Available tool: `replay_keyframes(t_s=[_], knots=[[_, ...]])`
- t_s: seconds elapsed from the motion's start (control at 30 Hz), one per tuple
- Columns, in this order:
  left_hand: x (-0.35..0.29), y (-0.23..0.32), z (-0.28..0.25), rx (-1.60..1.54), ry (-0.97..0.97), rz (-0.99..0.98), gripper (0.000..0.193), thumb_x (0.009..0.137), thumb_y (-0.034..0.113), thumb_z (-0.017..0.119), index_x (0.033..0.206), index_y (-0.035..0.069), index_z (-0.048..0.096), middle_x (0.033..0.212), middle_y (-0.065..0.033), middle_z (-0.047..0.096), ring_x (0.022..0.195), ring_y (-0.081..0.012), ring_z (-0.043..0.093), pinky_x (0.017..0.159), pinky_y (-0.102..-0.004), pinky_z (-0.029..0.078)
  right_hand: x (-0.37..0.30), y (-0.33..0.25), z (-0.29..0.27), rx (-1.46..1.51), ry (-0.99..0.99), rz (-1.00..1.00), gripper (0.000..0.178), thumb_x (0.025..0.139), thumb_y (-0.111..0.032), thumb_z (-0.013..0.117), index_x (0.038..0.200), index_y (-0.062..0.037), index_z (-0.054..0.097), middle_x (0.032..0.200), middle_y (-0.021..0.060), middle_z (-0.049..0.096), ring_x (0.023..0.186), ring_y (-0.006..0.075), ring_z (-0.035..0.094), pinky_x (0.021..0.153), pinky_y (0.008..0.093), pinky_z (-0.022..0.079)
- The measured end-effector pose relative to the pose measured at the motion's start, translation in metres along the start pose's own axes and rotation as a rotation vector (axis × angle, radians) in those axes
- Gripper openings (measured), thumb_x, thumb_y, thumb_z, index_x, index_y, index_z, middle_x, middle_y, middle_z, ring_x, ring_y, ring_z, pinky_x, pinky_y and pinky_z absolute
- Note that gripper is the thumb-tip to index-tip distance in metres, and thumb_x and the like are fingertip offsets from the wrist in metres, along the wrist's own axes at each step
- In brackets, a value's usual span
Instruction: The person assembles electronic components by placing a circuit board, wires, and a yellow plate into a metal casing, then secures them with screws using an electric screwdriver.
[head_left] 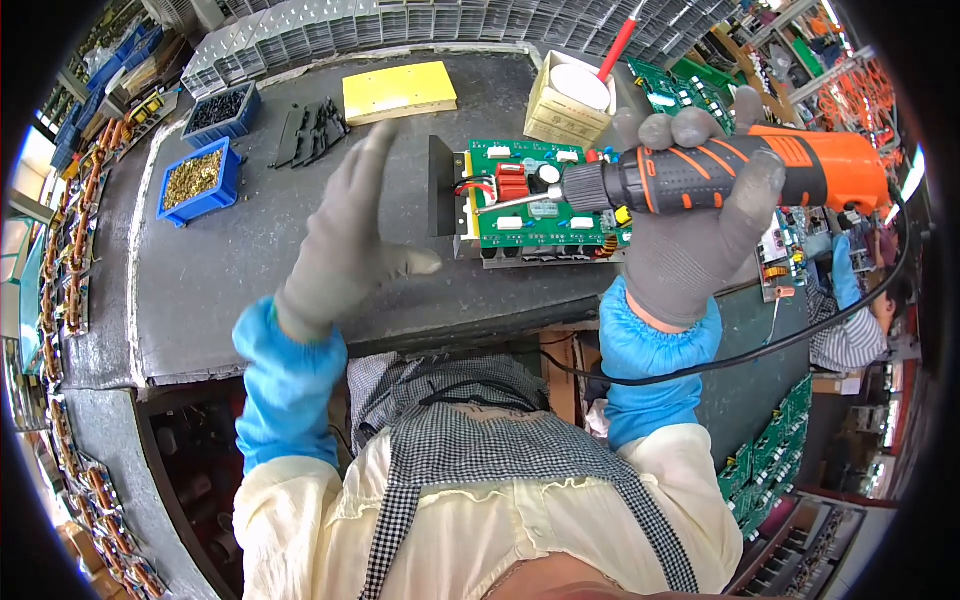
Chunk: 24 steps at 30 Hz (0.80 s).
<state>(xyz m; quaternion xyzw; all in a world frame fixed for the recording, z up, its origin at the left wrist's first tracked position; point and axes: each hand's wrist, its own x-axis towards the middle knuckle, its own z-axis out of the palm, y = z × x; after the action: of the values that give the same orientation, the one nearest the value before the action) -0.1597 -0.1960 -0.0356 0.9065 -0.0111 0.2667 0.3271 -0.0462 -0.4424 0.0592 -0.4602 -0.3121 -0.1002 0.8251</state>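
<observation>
My right hand (685, 250), in a grey glove, is wrapped round an orange and black electric screwdriver (725, 172). The screwdriver lies nearly level, its metal bit pointing left across a green circuit board (487, 150). Whether the bit touches anything there I cannot tell. A black upright plate (441, 185) stands at the board's left end, with red and black wires beside it. My left hand (345, 235), also gloved, is open just left of that plate, its fingers stretched out and nothing in them. Part of the board is hidden behind the screwdriver.
Left on the dark worktable (290, 215) are a blue bin (200, 209) of brass-coloured screws and another blue bin (228, 131) of black parts. Black strips (307, 135), a yellow block (400, 92) and a cream box (565, 125) stand farther back. The screwdriver's black cable (760, 350) loops down right.
</observation>
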Motion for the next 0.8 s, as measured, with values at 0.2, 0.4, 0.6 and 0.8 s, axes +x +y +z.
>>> replay_keyframes(t_s=[0.2,0.4,0.6,0.8], knots=[[0.03,-0.027,0.039,-0.485,-0.391,0.003,0.154,0.055,0.048,0.1,0.164,0.006,0.0,0.152,-0.0278,0.046,0.144,-0.0418,0.045,0.123,-0.0429,0.034,-0.004,0.024,0.007,0.069,-0.103,0.011,0.072,0.098,-0.037,0.066,0.155,-0.0081,0.032,0.096,0.0128,0.067,0.085,0.0252,0.069,0.086,0.0522,0.06],[0.033,-0.032,0.053,-0.119,-0.318,0.134,0.146,0.059,0.048,0.098,0.163,0.007,0.004,0.139,-0.023,0.056,0.138,-0.0409,0.051,0.126,-0.0539,0.027,-0.004,0.033,0.007,0.084,-0.1,0.042,0.069,0.098,-0.033,0.065,0.154,-0.0089,0.033,0.095,0.0125,0.067,0.084,0.024,0.069,0.087,0.0527,0.061],[0.037,-0.024,0.05,0.043,-0.332,0.159,0.14,0.062,0.054,0.095,0.161,0.006,0.009,0.134,-0.0211,0.058,0.134,-0.04,0.055,0.126,-0.0588,0.024,-0.003,0.032,0.007,0.077,-0.128,0.028,0.069,0.098,-0.027,0.062,0.156,-0.0072,0.031,0.096,0.0132,0.068,0.084,0.0243,0.069,0.087,0.0516,0.061],[0.037,-0.023,0.044,0.021,-0.408,0.102,0.138,0.065,0.054,0.094,0.162,0.002,0.011,0.152,-0.024,0.048,0.147,-0.0382,0.042,0.126,-0.0501,0.025,-0.006,0.031,0.017,0.071,-0.133,0.062,0.065,0.095,-0.018,0.062,0.152,-0.0031,0.036,0.094,0.0132,0.068,0.082,0.0236,0.069,0.083,0.0477,0.061]])
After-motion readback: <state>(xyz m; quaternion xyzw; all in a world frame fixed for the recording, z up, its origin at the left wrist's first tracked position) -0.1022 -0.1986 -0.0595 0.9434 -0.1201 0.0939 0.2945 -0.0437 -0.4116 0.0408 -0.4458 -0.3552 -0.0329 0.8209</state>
